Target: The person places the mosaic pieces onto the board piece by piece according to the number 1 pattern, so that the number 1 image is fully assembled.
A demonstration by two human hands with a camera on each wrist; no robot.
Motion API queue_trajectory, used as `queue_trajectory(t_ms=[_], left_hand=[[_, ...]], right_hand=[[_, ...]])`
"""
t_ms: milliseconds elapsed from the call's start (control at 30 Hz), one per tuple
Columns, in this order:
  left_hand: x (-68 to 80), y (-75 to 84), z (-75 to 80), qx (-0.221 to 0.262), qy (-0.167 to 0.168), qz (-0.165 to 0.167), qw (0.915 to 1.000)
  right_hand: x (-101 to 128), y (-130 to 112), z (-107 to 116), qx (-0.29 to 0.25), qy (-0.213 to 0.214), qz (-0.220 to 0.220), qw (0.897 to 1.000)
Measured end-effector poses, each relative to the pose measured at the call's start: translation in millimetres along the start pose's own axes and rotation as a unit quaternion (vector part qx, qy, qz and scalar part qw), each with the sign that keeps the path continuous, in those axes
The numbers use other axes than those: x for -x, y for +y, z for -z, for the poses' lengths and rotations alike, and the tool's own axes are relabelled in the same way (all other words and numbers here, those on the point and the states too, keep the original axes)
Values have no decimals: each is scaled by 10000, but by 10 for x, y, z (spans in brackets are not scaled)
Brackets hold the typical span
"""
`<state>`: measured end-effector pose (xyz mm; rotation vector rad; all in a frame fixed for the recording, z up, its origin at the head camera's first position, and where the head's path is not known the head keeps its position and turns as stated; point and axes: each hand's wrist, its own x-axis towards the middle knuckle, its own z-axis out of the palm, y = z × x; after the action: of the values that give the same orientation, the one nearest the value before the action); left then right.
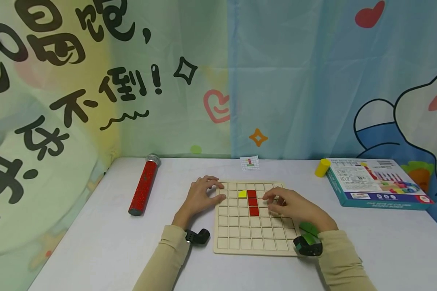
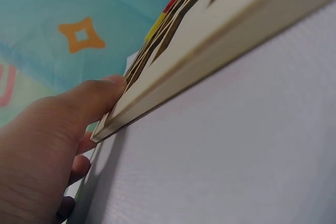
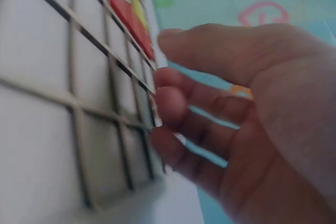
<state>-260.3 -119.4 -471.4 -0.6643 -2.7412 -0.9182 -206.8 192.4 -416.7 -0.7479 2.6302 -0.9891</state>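
Head view first: a pale wooden grid board (image 1: 255,238) is seen lying flat on the white table (image 1: 94,242), squarely in front of the person. Three red square tiles (image 1: 253,202) are stacked in a column near the board's top rows, and a yellow quarter-round tile (image 1: 242,193) is set just beside the uppermost one. The left hand (image 1: 203,196) is laid on the board's upper left corner, fingers curled over the edge; from the left wrist view the thumb (image 2: 84,100) is pressed against the board's side, so the corner is gripped. The right hand (image 1: 295,208) is held over the right-hand cells, just beside the red column, fingers bent with the tips brought together; whether a piece is pinched there cannot be told, the right wrist view being blurred. A red glittery tube (image 1: 143,185) is laid out well to the left, a yellow cylinder (image 1: 322,167) stands next to a blue game box (image 1: 376,184) on the right, and a small pattern card (image 1: 249,163) is propped behind the board.
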Motion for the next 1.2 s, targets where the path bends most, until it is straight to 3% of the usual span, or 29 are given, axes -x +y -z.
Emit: queue_trajectory(t_ms=[233, 567, 733, 867, 1000, 1200], left_hand=[[-9, -7, -1, -37, 28, -4, 10000], [8, -25, -7, 12, 128, -74, 9999], [-10, -28, -16, -31, 44, -56, 10000], [-25, -28, -21, -105, 50, -81, 9999], [-29, -14, -16, -70, 62, -81, 9999], [-13, -9, -9, -89, 47, -23, 9999]], right_hand=[[164, 59, 201, -7, -147, -454, 9989], [365, 112, 284, 144, -334, -650, 9972], [535, 97, 313, 312, -365, -1125, 9925], [652, 111, 335, 145, -583, -1550, 9861], [720, 159, 324, -69, -854, -1611, 9832], [696, 200, 310, 52, -972, -1622, 9819]])
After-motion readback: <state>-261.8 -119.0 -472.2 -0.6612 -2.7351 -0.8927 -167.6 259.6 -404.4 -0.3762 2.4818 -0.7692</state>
